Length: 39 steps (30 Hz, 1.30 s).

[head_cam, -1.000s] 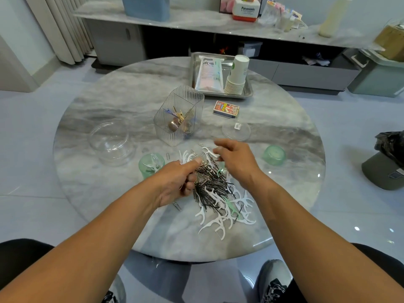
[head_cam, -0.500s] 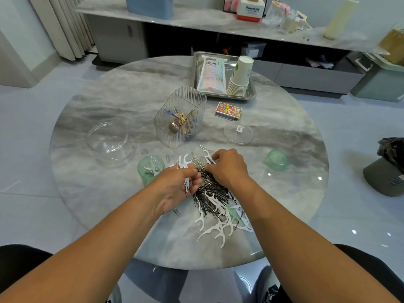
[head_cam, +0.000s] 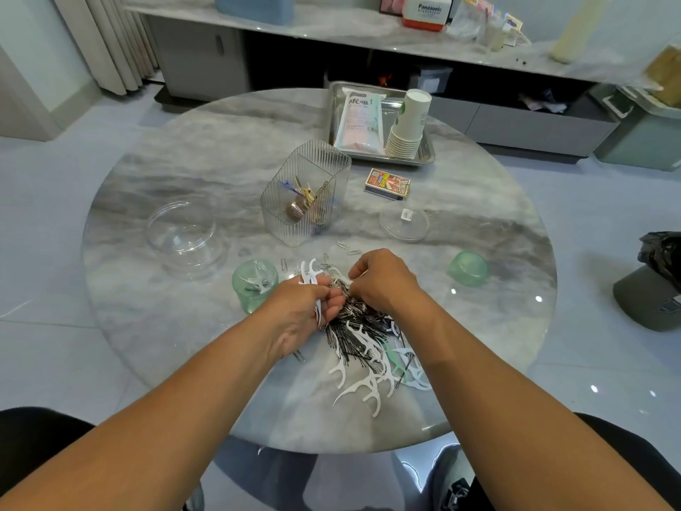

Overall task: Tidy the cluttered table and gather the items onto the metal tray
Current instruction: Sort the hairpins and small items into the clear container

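Nearest on the round table (head_cam: 154,326), a heap of white floss picks (head_cam: 363,385) and black hairpins (head_cam: 353,326) is spread. At its far edge both hands are seen. Several floss picks are gripped in the curled fingers of the left hand (head_cam: 300,315). The fingers of the right hand (head_cam: 381,280) are bent down over the heap; whether anything is pinched cannot be told. Paper clips (head_cam: 342,246) are scattered just beyond. A green cup (head_cam: 254,284) is placed left of the hands, a green lid (head_cam: 468,269) to the right. Farther off, a clear bowl (head_cam: 182,236), a ribbed bin (head_cam: 306,193), a clear lid (head_cam: 404,223) and a card box (head_cam: 387,184) are found. Farthest, paper cups (head_cam: 409,123) and a packet (head_cam: 359,121) are held in the metal tray (head_cam: 333,105).
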Available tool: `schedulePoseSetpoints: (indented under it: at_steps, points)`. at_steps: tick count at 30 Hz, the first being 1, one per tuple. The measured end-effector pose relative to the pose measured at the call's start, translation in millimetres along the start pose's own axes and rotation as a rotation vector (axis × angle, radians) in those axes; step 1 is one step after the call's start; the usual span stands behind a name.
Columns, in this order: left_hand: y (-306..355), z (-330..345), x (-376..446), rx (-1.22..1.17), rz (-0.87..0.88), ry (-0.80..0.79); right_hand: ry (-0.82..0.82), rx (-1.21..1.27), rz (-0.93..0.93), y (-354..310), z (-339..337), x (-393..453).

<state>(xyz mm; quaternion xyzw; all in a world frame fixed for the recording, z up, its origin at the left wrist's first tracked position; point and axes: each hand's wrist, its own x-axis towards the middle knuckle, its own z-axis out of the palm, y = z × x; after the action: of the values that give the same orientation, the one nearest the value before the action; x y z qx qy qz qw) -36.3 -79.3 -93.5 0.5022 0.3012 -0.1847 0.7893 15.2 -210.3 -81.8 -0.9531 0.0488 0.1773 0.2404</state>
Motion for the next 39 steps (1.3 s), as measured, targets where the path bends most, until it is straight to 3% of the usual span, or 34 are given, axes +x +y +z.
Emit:
schedulePoseSetpoints:
  at_steps: [8,13,16,24,29,36,39]
  points:
    - [3,1,2,-0.105,0.048,0.018,0.086,0.436,0.059,10,-18,4]
    - [3,4,1,-0.17,0.068,-0.055,-0.035,0.647,0.103,11,-27,-8]
    - [3,6,-1,-0.192,0.088,-0.091,-0.141,0.636,0.104,11,-28,-13]
    - [1,5,-3,-0.198,0.136,-0.206,-0.224,0.68,0.036,11,-27,-18]
    - [-1,4,-3,-0.253,0.108,-0.295,-0.102,0.767,-0.044,0,-21,-26]
    - [2,7,-7,-0.297,0.052,-0.278,0.029,0.317,-0.206,-2,-13,-32]
    - [6,7,-8,-0.318,0.018,-0.298,-0.021,0.35,-0.26,-6,-13,-35]
